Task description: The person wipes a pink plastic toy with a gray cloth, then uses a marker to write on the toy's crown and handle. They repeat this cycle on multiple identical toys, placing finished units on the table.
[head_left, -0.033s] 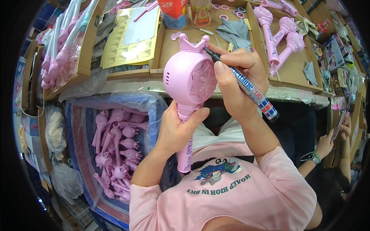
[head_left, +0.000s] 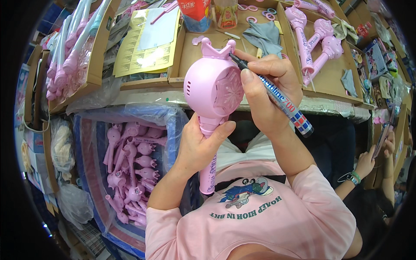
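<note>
A pink toy wand (head_left: 201, 89) stands upright in front of me, with a round head, a crown on top and a snowflake panel facing right. My left hand (head_left: 203, 141) is wrapped round its neck, just under the head; the printed handle hangs below. Between the thumb and fingers of my right hand (head_left: 273, 89) is a marker pen (head_left: 284, 104) with a black tip end. That tip end is at the base of the crown, on its right side; whether it touches cannot be made out.
At left below the table, a blue plastic-lined crate (head_left: 89, 173) holds many pink wands (head_left: 132, 173). Cardboard trays on the table hold more wands (head_left: 320, 39), a grey cloth (head_left: 263, 37) and yellow sheets (head_left: 138, 60). At right, another person's hands (head_left: 366, 167) hold a phone.
</note>
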### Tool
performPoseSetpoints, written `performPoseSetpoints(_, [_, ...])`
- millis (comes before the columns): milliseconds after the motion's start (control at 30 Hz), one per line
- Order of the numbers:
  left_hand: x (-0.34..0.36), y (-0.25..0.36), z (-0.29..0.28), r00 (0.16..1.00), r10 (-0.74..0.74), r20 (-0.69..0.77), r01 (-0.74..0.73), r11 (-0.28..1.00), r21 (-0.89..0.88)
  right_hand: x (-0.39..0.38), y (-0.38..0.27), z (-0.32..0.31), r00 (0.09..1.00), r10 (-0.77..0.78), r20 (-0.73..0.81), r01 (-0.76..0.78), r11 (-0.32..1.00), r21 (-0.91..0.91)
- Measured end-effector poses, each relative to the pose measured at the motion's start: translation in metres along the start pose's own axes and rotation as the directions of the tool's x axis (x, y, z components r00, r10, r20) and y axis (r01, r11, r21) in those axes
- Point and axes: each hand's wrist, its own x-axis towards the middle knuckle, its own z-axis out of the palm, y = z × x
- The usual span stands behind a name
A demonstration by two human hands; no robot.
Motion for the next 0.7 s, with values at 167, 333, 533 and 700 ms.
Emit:
performPoseSetpoints(167, [0.000, 0.000, 0.001, 1.000, 0.009, -0.018, -0.008, 1.000, 0.030, 0.000, 0.000, -0.003, 0.999, 0.023, 0.035, -0.022, 0.999, -0.025])
performPoseSetpoints(333, [-0.001, 0.000, 0.000, 1.000, 0.021, -0.019, -0.021, 0.999, 0.026, 0.002, 0.001, -0.003, 0.998, -0.043, 0.049, 0.042, 0.999, 0.033])
performPoseSetpoints(533, [0.001, -0.002, -0.004, 0.999, -0.002, 0.044, 0.005, 0.998, -0.065, 0.003, 0.001, 0.000, 0.997, -0.002, -0.072, 0.010, 0.995, 0.099])
performPoseSetpoints(700, [0.003, -0.004, -0.009, 0.975, 0.017, 0.223, 0.049, 0.957, -0.285, 0.003, 0.001, 0.000, 0.997, 0.015, -0.078, -0.008, 0.995, 0.096])
